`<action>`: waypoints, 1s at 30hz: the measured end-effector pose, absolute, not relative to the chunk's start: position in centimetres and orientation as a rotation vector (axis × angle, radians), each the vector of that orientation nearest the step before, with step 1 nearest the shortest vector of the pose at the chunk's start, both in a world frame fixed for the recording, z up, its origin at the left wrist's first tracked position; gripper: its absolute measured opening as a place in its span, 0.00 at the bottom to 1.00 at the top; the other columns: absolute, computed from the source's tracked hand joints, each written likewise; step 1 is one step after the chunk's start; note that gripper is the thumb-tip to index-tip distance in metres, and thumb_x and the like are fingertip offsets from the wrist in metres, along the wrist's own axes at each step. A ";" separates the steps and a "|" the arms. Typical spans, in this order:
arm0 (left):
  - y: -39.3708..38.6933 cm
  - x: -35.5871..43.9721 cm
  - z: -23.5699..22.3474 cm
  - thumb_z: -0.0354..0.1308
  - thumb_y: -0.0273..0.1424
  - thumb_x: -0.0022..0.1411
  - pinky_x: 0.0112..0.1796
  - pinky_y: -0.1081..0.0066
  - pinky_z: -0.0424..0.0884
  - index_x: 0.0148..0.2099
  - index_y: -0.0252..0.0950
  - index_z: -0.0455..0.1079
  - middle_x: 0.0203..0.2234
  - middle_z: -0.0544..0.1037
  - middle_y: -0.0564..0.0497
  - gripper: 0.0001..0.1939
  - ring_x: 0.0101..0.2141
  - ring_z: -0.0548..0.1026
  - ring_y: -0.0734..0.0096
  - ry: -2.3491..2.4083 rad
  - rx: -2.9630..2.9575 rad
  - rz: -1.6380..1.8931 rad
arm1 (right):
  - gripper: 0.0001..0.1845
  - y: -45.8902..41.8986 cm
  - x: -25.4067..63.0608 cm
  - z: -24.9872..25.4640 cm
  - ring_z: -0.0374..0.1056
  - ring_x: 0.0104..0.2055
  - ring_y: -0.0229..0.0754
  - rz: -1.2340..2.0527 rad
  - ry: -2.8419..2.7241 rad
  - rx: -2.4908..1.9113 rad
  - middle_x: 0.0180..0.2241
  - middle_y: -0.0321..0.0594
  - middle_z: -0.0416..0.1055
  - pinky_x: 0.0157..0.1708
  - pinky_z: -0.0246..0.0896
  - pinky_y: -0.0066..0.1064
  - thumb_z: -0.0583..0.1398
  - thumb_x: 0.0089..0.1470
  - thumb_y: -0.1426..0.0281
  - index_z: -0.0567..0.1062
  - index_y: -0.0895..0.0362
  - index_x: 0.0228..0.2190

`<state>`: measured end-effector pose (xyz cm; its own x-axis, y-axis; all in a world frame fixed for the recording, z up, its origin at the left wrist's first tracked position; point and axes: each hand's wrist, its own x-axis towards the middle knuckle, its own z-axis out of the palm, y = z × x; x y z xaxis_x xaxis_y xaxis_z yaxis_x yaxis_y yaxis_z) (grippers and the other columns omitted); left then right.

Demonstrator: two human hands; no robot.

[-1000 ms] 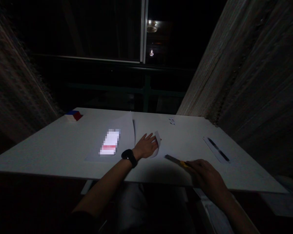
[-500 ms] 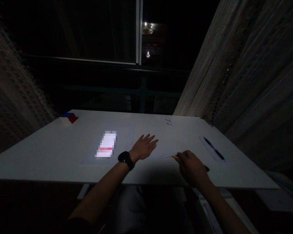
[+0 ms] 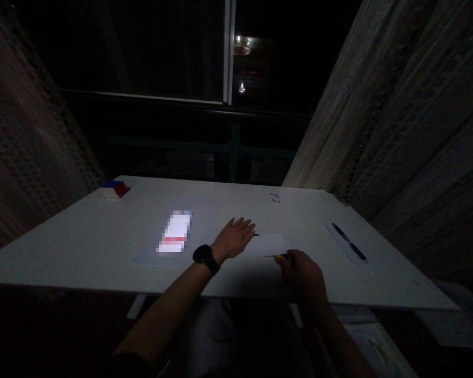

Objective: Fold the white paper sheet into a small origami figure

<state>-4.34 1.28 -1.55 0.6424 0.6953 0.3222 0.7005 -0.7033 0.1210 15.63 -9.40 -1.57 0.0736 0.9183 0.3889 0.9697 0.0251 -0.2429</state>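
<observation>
My left hand [image 3: 233,239], with a dark watch [image 3: 205,255] at the wrist, lies flat on the table with its fingers out. It presses on a small white paper [image 3: 271,243]; a dark mark [image 3: 256,234] peeks out by the fingertips. My right hand [image 3: 304,273] is closed around a utility knife [image 3: 283,256] with yellow and black on its body. Its thin blade points left, low over the paper or touching it; I cannot tell which. Most of the knife's handle is hidden in the fist.
On the white table [image 3: 82,252], a lit phone [image 3: 176,231] lies on a pale sheet [image 3: 205,212] to the left. A coloured cube [image 3: 115,189] sits at the back left. Small dark-marked pieces [image 3: 275,198] lie at the back; a black pen [image 3: 349,241] rests on paper at right.
My right hand has turned and shifted slightly, drawing the knife back a little to the left and down. More of the small paper shows. My left hand stays flat.
</observation>
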 end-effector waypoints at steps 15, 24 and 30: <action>-0.1 -3.8 0.6 0.36 0.42 0.64 0.48 0.60 0.57 0.49 0.34 0.60 0.42 0.71 0.43 0.22 0.45 0.67 0.62 -1.394 -2.774 -0.740 | 0.14 -8.6 15.1 -0.3 0.66 0.39 0.44 -0.169 -1.916 -1.935 0.36 0.45 0.71 0.37 0.56 0.30 0.53 0.54 0.64 0.72 0.59 0.37; -0.1 -3.5 0.6 0.42 0.48 0.60 0.46 0.60 0.58 0.42 0.34 0.62 0.42 0.69 0.43 0.22 0.45 0.65 0.59 -1.247 -2.779 -0.654 | 0.18 -8.0 16.0 0.1 0.65 0.40 0.45 -0.189 -1.799 -2.050 0.39 0.47 0.71 0.39 0.55 0.31 0.49 0.57 0.66 0.67 0.61 0.46; 0.4 -3.6 0.1 0.46 0.48 0.58 0.46 0.61 0.58 0.41 0.34 0.62 0.42 0.69 0.45 0.21 0.45 0.65 0.62 -1.180 -2.831 -0.668 | 0.19 -7.9 16.8 0.6 0.64 0.42 0.45 -0.239 -1.713 -2.041 0.40 0.50 0.69 0.41 0.54 0.31 0.46 0.58 0.69 0.64 0.64 0.48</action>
